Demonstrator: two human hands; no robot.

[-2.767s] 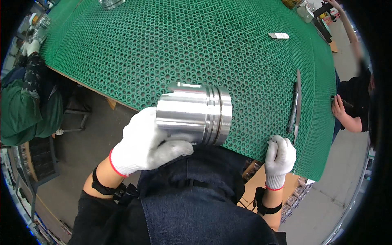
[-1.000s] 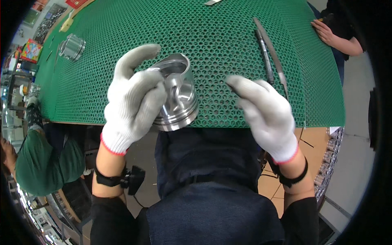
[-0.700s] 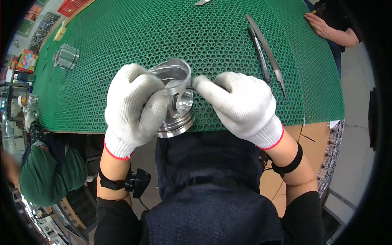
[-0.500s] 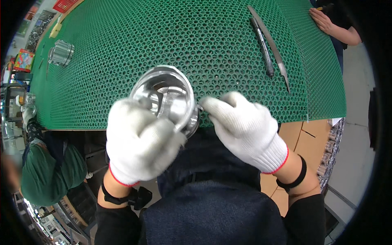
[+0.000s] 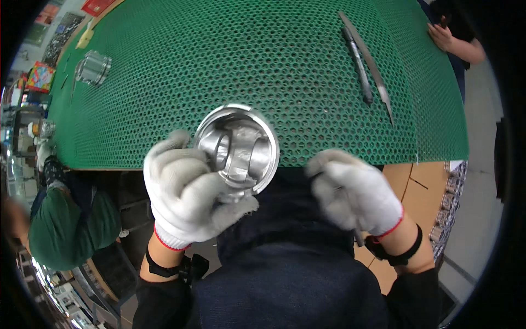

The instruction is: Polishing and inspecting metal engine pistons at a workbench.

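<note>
My left hand (image 5: 186, 192), in a white knitted glove, grips a shiny metal piston (image 5: 238, 156) by its side. The piston's open hollow end faces up, with the pin bosses showing inside. To the right and apart from it, my gloved right hand (image 5: 356, 192) is curled, its fingers smeared by motion. A thin tool (image 5: 359, 237) shows below that hand's palm, and a dark bit appears at its fingertips; most of the tool is hidden. Both hands are at the near edge of a green perforated mat (image 5: 246, 66).
On the mat's right lie a long flat file (image 5: 366, 55) and a dark pen-like tool (image 5: 359, 68). Another piston (image 5: 94, 68) stands at far left. A co-worker's hand (image 5: 440, 37) rests at the far right edge; a person in green (image 5: 74, 230) sits left. Several pistons (image 5: 446, 203) line the lower right.
My right hand has drawn away from the piston's rim, down and to the right. My left hand has turned the piston so its hollow end faces up more fully.
</note>
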